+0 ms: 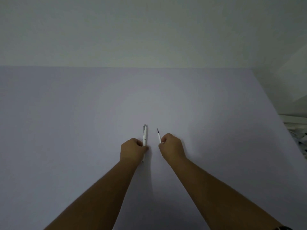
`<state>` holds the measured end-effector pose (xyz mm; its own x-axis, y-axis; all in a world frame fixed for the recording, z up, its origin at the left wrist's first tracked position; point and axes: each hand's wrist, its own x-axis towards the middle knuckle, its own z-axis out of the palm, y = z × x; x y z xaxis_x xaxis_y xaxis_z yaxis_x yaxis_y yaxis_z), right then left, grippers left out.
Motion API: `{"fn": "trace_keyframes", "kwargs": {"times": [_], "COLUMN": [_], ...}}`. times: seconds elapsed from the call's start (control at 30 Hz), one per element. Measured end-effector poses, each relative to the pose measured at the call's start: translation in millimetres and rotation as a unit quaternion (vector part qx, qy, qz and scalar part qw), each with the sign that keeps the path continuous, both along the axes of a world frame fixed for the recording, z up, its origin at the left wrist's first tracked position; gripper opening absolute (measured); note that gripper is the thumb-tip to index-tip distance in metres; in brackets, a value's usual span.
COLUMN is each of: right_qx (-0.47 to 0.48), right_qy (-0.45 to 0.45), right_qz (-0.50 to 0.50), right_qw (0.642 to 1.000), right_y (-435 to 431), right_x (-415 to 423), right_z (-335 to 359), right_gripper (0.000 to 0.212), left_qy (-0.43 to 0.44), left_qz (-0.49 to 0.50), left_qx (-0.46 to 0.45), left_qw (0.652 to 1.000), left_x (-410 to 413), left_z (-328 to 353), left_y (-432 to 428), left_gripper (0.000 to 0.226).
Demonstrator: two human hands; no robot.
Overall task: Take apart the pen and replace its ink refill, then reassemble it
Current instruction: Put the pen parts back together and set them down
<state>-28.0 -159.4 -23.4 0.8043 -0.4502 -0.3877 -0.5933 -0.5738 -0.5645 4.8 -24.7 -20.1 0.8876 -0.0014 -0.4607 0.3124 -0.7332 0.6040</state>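
Here, 2 bare forearms reach forward over a pale, plain table [83, 130], and each hand is closed around a slim piece. The left hand [132, 151] grips a white pen [144, 136] about its lower half, fingers curled tight round the barrel and the thumb pressed against its right side. The pen stands nearly straight up and away from the person, its grey clip and cap end at the top, well clear of the fist; a short bit of its lower end pokes out beneath the hand, close to the table. The right hand [172, 147] pinches a thin refill [159, 135] between the thumb and bent fingers, holding it by its lower end. The refill is white along most of its length with a dark tip pointing up and leaning slightly to the left. Pen and refill are near each other but apart, with a clear gap of table showing between them, and the 2 hands do not touch. A dark band [284, 227] shows at the right wrist by the bottom edge. Behind the table rises a plain light wall [149, 30].
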Motion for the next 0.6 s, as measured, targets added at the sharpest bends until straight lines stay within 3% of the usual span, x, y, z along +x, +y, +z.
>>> {"fn": "trace_keyframes", "kwargs": {"times": [0.6], "right_qx": [0.028], "right_qy": [0.002], "right_qz": [0.009], "right_qw": [1.000], "right_y": [20], "right_x": [-5], "right_z": [-2], "right_gripper": [0.018], "left_qy": [-0.019], "left_qz": [0.013], "left_qx": [-0.034], "left_qw": [0.999], "left_x": [-8], "left_z": [-9], "left_y": [-3], "left_gripper": [0.018]}}
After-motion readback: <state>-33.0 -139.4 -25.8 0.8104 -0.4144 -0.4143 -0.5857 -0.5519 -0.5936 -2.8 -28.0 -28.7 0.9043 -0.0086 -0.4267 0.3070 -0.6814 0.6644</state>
